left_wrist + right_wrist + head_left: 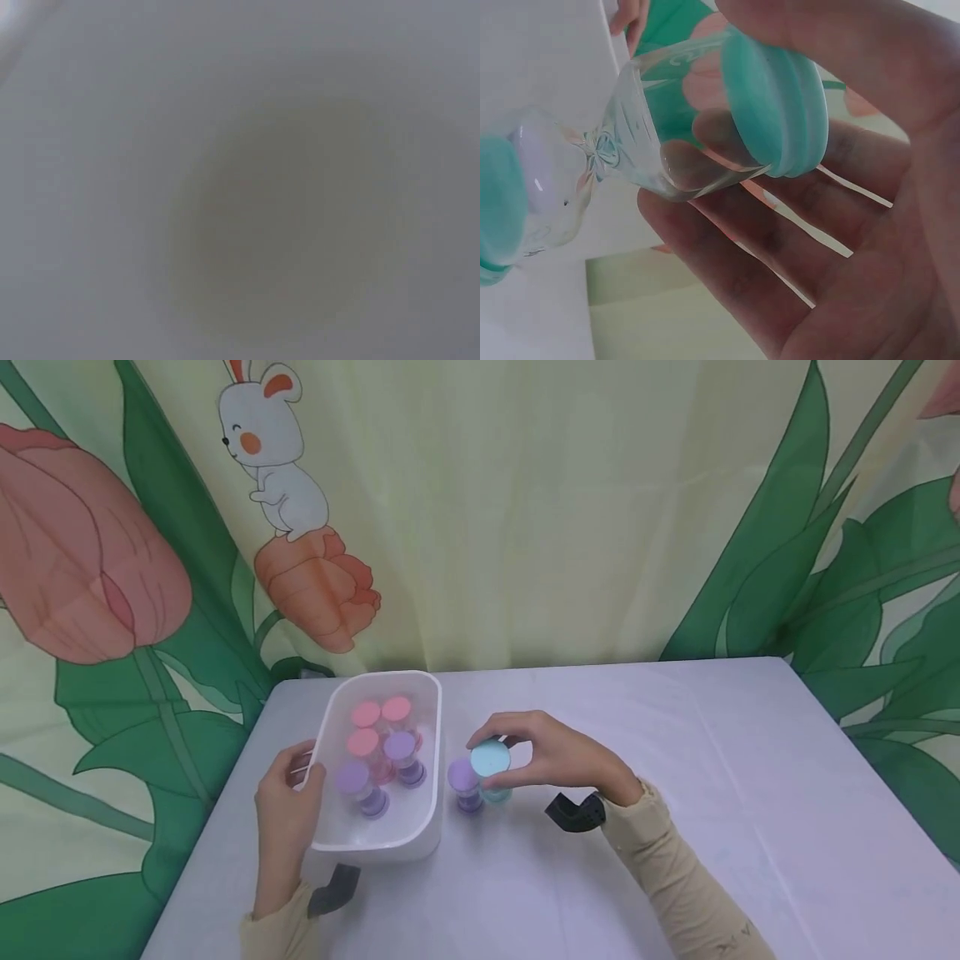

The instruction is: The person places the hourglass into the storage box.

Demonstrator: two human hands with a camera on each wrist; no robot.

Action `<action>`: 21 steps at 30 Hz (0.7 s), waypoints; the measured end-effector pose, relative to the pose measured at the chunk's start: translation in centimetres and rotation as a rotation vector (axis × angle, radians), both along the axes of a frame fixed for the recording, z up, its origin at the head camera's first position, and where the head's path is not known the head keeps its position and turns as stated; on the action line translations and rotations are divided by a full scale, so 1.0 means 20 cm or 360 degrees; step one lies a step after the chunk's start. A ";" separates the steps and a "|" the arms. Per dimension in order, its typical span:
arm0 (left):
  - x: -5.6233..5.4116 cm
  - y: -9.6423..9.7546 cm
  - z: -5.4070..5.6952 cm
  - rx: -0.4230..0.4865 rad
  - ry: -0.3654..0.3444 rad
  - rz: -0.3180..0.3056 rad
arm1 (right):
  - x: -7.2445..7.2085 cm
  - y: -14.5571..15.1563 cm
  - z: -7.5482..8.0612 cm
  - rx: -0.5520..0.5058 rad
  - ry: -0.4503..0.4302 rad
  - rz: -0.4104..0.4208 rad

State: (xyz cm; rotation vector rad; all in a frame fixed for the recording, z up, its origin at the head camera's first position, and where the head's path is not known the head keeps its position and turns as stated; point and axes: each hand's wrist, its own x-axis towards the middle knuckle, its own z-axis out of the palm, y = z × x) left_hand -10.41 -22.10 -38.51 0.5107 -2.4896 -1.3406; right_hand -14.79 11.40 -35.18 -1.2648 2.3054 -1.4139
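My left hand (pixel 288 806) grips the left wall of a white plastic bin (pixel 375 846), thumb near the rim. Inside stand pink hourglasses (pixel 364 743) and two purple hourglasses (pixel 401 746). With thumb and fingers my right hand (pixel 558 756) holds a teal-capped hourglass (pixel 491 758), just right of the bin. Its clear glass and narrow waist show in the right wrist view, the thumb at the upper teal cap (pixel 776 105). Close beside it, another purple hourglass (pixel 466 783) stands on the table. The left wrist view is a grey blur.
A white cloth covers the table (pixel 675 827). Behind it hangs a curtain (pixel 525 510) printed with tulips, leaves and a rabbit on a carrot. Black wrist mounts (pixel 576 812) sit at both sleeves.
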 end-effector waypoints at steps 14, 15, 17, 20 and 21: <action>0.00 -0.01 -0.01 0.0001 -0.0003 -0.0016 | 0.01 0.01 0.05 0.0050 0.0063 0.0059; -0.01 -0.01 0.00 0.0003 0.0007 -0.0016 | 0.01 0.01 0.05 0.0042 0.0066 0.0064; -0.01 -0.01 0.00 0.0010 0.0023 -0.0012 | 0.00 0.01 0.07 0.0028 0.0060 0.0072; -0.01 -0.01 -0.01 0.0014 0.0014 -0.0009 | 0.00 0.00 0.09 0.0007 0.0080 0.0089; -0.01 -0.01 -0.01 0.0013 0.0009 -0.0009 | 0.00 0.00 0.10 -0.0002 0.0091 0.0090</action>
